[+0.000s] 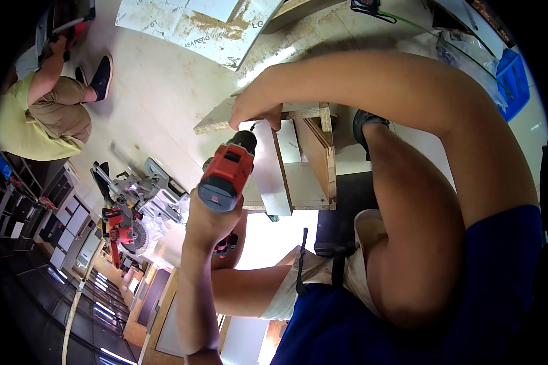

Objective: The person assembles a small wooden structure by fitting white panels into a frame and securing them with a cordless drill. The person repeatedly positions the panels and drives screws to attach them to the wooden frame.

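My left hand (206,218) is wrapped round the grip of a red and black cordless drill (227,173). The drill's bit points away from me, its tip close to the far end of a narrow white panel (273,173). That panel stands in a small box frame of white-faced chipboard (310,199) between my legs. From the right, my right arm reaches across the frame. My right hand (256,114) closes its fingers over the panel's far end and the adjoining board, right beside the bit. Whether a screw sits on the bit is too small to tell.
A mitre saw (131,225) stands on the left. Farther left, a person in a yellow top (45,131) bends over equipment. A dusty white board (186,27) lies ahead. A tape measure (365,6) and a blue crate (515,85) are at the far right.
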Demonstrator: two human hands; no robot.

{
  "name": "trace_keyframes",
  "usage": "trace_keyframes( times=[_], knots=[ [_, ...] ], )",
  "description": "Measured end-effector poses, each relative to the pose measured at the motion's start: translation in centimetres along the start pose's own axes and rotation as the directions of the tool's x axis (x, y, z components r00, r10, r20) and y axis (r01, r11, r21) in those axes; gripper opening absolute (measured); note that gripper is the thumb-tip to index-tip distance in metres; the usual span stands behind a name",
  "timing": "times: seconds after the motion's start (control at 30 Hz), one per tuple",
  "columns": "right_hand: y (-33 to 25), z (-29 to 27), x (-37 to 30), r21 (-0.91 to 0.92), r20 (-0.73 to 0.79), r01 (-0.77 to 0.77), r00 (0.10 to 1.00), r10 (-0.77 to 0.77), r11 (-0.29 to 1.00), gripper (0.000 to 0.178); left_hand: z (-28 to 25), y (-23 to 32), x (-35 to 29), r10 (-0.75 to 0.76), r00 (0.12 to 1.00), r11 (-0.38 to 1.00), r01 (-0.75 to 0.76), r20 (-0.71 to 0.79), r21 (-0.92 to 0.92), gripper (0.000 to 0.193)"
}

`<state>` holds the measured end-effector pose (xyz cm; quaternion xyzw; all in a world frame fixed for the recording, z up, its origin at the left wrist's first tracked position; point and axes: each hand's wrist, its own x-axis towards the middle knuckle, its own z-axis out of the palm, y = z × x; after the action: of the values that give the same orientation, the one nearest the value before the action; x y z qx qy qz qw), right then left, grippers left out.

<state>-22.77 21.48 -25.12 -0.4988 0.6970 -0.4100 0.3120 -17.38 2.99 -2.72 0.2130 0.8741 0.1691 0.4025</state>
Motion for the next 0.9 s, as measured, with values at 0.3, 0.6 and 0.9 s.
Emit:
trace_keyframes(
  times=[0.3,0.6,0.9],
  knots=[
    [0.5,0.1,0.1,0.037,-0.018,0.021,1.000,-0.020,0.999,0.073,-0.4,-1.4,0.2,-0.164,0.982,0.978,0.174,0.090,-0.115,0.031],
    [-0.3,-0.4,-0.4,-0.004,0.002,-0.042,0.999,0.042,0.999,0.069,0.0,-1.0,0.3,0.032,0.999,0.999,-0.032,0.012,0.002,0.024],
    [0.2,-0.2,0.0,0.041,0.005,0.000,1.000,0.000,0.999,0.068,-0.7,-0.7,0.9,0.100,0.995,0.993,-0.099,0.015,-0.062,0.026]
  ],
)
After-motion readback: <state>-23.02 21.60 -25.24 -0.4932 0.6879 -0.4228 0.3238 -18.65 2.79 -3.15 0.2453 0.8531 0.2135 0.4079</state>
